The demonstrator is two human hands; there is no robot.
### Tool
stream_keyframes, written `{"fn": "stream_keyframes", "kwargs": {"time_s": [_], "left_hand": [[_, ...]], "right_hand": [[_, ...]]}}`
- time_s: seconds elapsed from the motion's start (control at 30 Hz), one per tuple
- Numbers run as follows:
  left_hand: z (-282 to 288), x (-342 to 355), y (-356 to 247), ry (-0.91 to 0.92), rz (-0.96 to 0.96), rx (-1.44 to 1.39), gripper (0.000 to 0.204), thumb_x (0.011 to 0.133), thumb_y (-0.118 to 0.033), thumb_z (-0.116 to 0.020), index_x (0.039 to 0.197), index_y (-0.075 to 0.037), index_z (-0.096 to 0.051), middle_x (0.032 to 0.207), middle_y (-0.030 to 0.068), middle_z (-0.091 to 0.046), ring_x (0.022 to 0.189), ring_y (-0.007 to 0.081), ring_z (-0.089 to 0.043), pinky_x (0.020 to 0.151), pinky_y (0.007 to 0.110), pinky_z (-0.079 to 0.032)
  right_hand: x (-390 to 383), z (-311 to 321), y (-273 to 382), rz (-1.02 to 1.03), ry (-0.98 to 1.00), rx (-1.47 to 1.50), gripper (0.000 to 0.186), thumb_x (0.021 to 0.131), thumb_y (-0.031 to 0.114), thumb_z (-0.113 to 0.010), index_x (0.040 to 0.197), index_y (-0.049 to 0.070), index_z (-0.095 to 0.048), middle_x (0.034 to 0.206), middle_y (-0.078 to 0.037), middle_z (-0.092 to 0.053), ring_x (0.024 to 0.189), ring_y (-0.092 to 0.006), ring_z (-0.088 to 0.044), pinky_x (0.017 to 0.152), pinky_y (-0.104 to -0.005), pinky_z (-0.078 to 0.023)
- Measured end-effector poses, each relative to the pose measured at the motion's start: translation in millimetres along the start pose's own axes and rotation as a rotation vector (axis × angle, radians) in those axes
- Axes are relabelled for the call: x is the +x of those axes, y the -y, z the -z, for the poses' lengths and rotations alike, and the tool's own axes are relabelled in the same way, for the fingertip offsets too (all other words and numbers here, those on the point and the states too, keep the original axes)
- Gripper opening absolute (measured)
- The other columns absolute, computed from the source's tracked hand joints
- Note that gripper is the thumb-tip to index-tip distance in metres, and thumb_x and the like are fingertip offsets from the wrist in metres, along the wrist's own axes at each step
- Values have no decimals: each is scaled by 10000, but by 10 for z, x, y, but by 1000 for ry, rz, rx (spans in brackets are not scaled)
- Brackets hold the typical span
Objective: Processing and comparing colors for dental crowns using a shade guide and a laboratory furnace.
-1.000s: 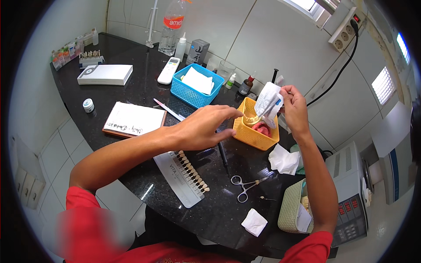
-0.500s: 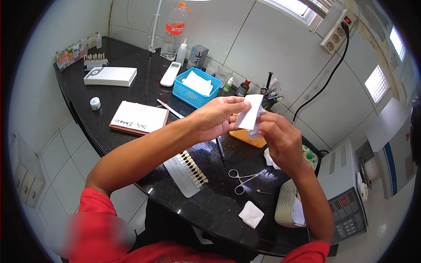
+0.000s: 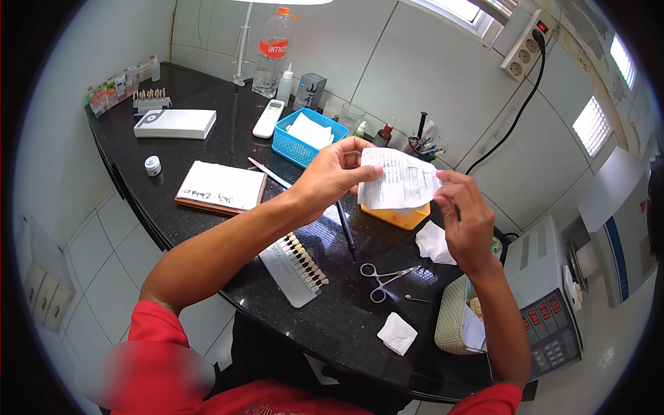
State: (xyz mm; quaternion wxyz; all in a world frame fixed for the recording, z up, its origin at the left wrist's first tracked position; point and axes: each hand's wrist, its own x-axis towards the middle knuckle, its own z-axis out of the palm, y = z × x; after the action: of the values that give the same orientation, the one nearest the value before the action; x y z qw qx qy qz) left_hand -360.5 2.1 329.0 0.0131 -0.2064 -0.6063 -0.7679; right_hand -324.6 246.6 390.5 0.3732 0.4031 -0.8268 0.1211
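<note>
A creased white paper slip with print and handwriting (image 3: pixel 399 178) is spread between both hands above the orange plastic basket (image 3: pixel 398 220), which is mostly hidden beneath it. My left hand (image 3: pixel 340 169) pinches the slip's left side, thumb on the face. At its right edge, my right hand (image 3: pixel 462 211) grips it between thumb and fingers. Under the hands lie a black pen-like tool (image 3: pixel 348 232), metal scissor-like forceps (image 3: pixel 382 283), a small item on a pin (image 3: pixel 415 297), a tooth shade guide (image 3: pixel 287 277) and a crumpled white tissue (image 3: pixel 436 244).
The black countertop (image 3: pixel 270 315) carries a blue basket (image 3: pixel 297 149), notepad (image 3: pixel 214 183), white box (image 3: pixel 173 121), remote (image 3: pixel 268 117), bottle (image 3: pixel 266 66), pen cup (image 3: pixel 415 146), folded tissue (image 3: pixel 398 334) and woven basket (image 3: pixel 453 325). A machine with red displays (image 3: pixel 546 311) stands at the right.
The paper has been lifted from the orange basket and opened out flat, its printed face now showing. My left hand moved from over the basket to grip it; both hands now hold it.
</note>
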Motion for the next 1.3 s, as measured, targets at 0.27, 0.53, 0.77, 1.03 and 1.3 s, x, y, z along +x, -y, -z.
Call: {"fn": "stream_keyframes", "kwargs": {"time_s": [0.27,0.53,0.77,1.03,1.3], "left_hand": [[-68,-71,-41,253,101,-176,539,941,-389,-668,1323,-26,-553,1112,91,-627,881,95,-595,729,220,-528],[-141,-127,-27,224,-34,-152,829,814,-580,-729,1368,-26,-462,1239,124,-578,1123,187,-598,916,329,-558],[-119,-82,-8,186,-33,-33,699,851,-366,-782,1369,-27,-456,1148,111,-618,997,151,-629,859,296,-560],[-36,-37,91,125,-39,-200,615,928,-79,-649,1464,-28,-351,1148,76,-618,945,90,-601,786,230,-532],[-9,-17,80,14,5,-219,398,926,-55,-605,1307,23,-519,1111,41,-629,911,62,-571,800,207,-492]], "right_hand": [[136,-26,100,-394,-49,357,163,1008,148,-573,955,-6,-585,823,-101,-716,674,-135,-700,613,-270,-543],[217,-93,202,-415,-13,330,164,1000,157,-585,957,-1,-595,720,-110,-702,617,-151,-702,548,-273,-532],[240,-49,122,-544,-49,239,213,1009,195,-576,947,-8,-593,658,-81,-668,531,-103,-607,501,-259,-450],[170,4,14,-678,-142,436,232,1026,229,-552,971,6,-579,623,-32,-615,522,-72,-581,509,-228,-456],[38,88,-189,-855,-217,684,245,1037,251,-526,1053,6,-539,742,-71,-662,574,-106,-639,544,-217,-508]]}}
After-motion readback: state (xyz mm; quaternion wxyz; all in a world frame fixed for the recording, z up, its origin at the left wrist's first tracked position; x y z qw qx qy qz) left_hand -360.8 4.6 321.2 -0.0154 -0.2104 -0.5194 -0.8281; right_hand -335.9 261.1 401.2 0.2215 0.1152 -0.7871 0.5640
